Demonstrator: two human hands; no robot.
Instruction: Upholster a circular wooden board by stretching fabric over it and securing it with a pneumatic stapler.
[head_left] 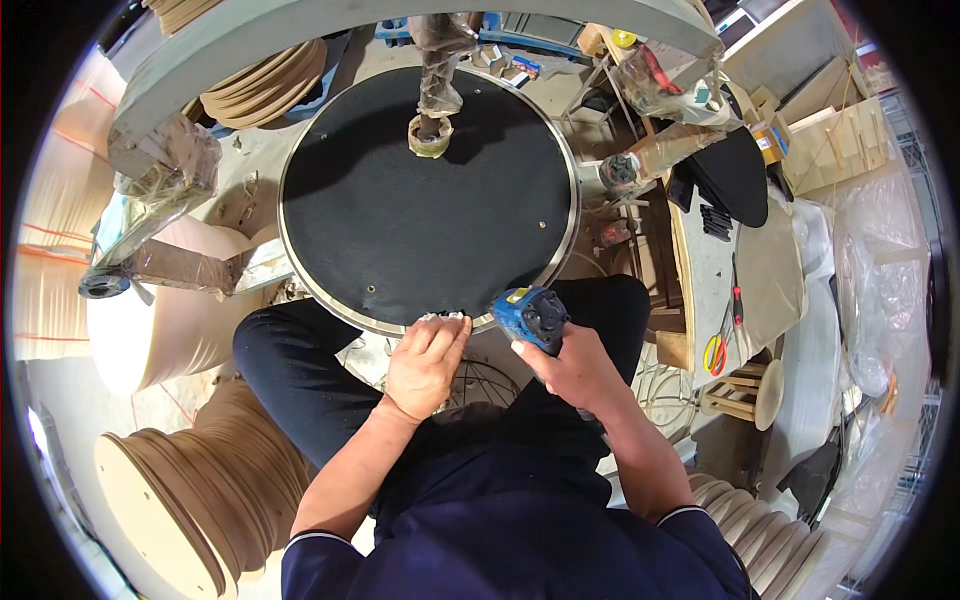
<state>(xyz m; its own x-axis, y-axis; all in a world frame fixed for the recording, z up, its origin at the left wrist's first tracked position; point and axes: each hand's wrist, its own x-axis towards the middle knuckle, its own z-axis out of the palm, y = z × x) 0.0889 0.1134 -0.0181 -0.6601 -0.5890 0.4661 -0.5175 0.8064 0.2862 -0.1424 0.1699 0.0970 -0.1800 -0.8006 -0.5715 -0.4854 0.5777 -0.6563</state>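
A large round panel [420, 220] covered in black fabric with a pale metallic rim lies in front of my knees. My left hand [425, 368] is at its near edge, fingers pressed together and tips down on the rim. What those fingertips pinch, if anything, is too small to make out. Just to the right, my right hand [577, 372] grips a blue and black power drill [530, 318] by its handle, its front end pointing toward the panel's near right edge. A few small brass-coloured spots [371, 289] dot the fabric.
A grey frame with plastic-wrapped legs [440, 80] arches over the panel. Stacked wooden discs [160, 510] stand at left, and more discs [760, 530] at lower right. On the right-hand table [760, 290] are black strips [715, 222], scissors [715, 354] and a screwdriver [737, 303].
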